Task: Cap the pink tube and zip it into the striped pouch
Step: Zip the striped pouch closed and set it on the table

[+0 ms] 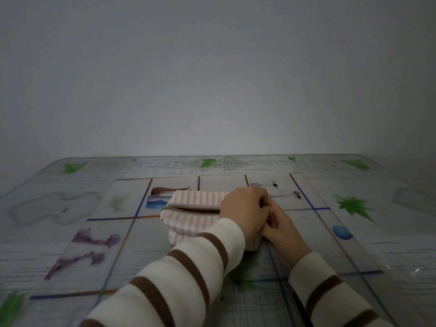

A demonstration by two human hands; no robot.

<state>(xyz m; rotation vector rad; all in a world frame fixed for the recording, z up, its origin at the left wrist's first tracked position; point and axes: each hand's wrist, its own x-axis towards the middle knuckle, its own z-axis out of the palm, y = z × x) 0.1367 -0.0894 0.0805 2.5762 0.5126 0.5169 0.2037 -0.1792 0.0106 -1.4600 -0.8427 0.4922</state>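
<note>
A gray wall stands behind the patterned surface (70, 232). The striped pouch (188, 223) (zipper gaping at its left) sits under both hands: left hand (243, 211) curled over its right end, right hand (286, 228) touching it, grip hidden.

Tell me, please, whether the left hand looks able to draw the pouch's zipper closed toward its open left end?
Probably yes. The left hand sits on the right end of the striped pouch, the right hand steadies that end, and the gaping zipper opening has nothing lying across it. The pull itself is hidden.
</note>
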